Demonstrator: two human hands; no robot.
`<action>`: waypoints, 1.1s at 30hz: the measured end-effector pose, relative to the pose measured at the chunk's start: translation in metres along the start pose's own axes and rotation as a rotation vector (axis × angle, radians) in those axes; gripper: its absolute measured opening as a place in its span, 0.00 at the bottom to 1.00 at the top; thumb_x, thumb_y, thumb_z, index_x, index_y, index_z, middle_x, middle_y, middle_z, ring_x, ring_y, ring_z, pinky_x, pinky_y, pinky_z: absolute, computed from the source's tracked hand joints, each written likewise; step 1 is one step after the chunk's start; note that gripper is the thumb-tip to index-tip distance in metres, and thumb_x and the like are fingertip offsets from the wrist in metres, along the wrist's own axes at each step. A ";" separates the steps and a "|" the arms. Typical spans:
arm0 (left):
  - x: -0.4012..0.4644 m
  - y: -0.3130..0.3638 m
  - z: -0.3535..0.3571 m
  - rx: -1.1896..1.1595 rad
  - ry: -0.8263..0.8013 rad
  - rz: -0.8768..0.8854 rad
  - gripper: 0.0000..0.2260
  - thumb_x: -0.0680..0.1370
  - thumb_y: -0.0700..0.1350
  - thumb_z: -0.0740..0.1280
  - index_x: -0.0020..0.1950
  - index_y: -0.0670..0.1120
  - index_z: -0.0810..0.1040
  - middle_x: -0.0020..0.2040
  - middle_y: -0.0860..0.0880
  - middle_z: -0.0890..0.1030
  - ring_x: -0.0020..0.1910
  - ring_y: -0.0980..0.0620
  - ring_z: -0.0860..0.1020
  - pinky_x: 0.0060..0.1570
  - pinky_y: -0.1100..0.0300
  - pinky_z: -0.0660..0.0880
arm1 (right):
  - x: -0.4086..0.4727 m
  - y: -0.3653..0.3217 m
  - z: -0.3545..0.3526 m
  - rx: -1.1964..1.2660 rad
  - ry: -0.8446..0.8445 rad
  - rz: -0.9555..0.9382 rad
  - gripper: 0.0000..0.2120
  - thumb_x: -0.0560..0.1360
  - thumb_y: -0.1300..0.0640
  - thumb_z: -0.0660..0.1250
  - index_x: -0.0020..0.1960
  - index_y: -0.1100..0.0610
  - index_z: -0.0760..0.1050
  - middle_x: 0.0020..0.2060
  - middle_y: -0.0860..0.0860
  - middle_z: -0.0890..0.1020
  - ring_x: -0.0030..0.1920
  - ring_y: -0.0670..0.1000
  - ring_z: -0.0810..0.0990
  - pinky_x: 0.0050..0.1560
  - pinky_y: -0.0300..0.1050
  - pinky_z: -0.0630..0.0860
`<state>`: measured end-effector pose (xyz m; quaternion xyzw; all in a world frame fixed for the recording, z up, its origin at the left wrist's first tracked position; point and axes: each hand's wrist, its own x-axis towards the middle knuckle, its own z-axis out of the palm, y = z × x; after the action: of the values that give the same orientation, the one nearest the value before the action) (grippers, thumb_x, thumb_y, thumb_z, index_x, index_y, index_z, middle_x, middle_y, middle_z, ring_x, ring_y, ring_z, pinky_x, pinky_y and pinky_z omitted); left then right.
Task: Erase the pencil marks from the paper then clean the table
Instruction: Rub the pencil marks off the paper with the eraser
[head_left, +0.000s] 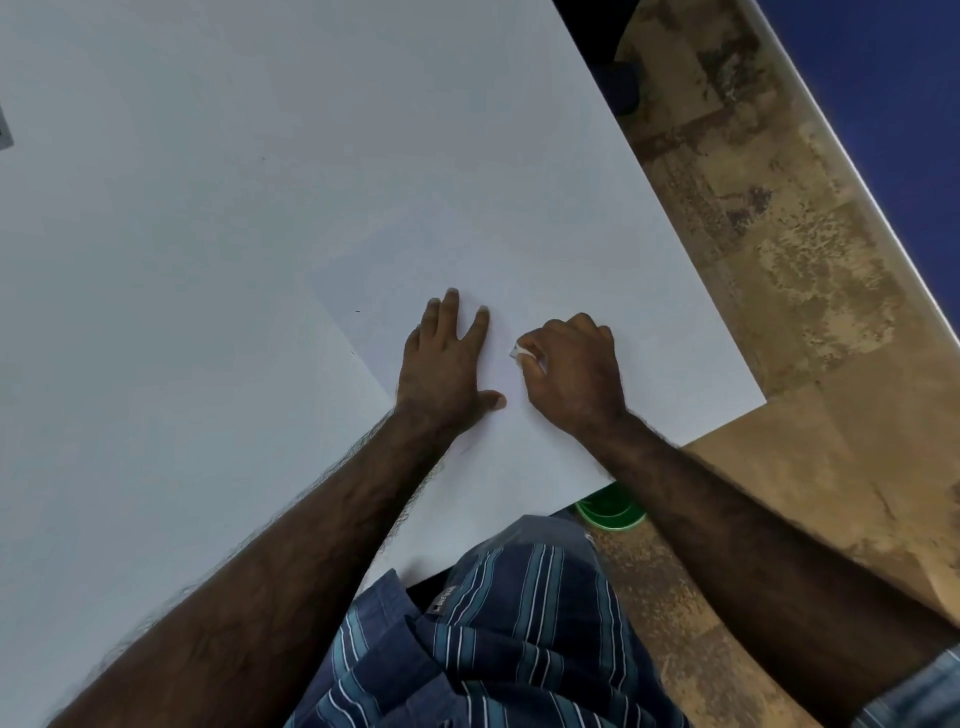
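left hand (445, 364) flat on paper (519, 249), fingers spread, pinning it to white bench (156, 234). right hand (574, 371) just beside it, curled round small white eraser (521, 352) touching the sheet. green round thing (610, 509) on floor (779, 260) under bench edge, partly hidden

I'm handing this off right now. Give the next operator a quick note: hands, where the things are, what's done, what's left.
Left hand: flat, fingers spread, pressing the white sheet of paper down on the white table.
Right hand: curled round a small white eraser, its tip on the paper just right of the left hand.
Done: no pencil marks are plainly visible on the sheet; too faint to confirm.
Left: finish erasing, then clean the table; a few small dark specks lie left of the paper.
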<state>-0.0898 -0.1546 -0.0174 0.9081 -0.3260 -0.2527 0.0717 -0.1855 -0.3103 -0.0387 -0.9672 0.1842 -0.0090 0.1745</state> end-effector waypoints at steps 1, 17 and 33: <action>0.001 0.002 0.001 -0.011 -0.021 0.000 0.53 0.72 0.63 0.76 0.85 0.50 0.47 0.84 0.41 0.41 0.83 0.39 0.43 0.80 0.44 0.52 | -0.001 0.000 0.000 0.007 0.009 0.004 0.03 0.78 0.55 0.73 0.49 0.48 0.85 0.44 0.45 0.85 0.48 0.56 0.78 0.49 0.54 0.73; 0.004 -0.001 0.013 0.031 -0.062 -0.013 0.53 0.73 0.64 0.75 0.85 0.53 0.42 0.84 0.43 0.39 0.83 0.40 0.41 0.80 0.45 0.50 | -0.005 0.009 -0.004 -0.125 0.105 0.046 0.07 0.78 0.54 0.70 0.51 0.54 0.85 0.44 0.51 0.85 0.48 0.58 0.78 0.49 0.54 0.69; 0.006 -0.004 0.013 0.041 -0.067 -0.010 0.54 0.73 0.65 0.74 0.84 0.53 0.40 0.84 0.43 0.38 0.83 0.41 0.41 0.79 0.45 0.49 | -0.029 -0.007 0.004 -0.093 0.024 -0.109 0.09 0.80 0.53 0.68 0.53 0.55 0.85 0.45 0.52 0.85 0.49 0.56 0.78 0.51 0.55 0.73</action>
<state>-0.0906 -0.1550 -0.0324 0.9021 -0.3288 -0.2766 0.0407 -0.2092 -0.2923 -0.0390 -0.9828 0.1334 -0.0216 0.1262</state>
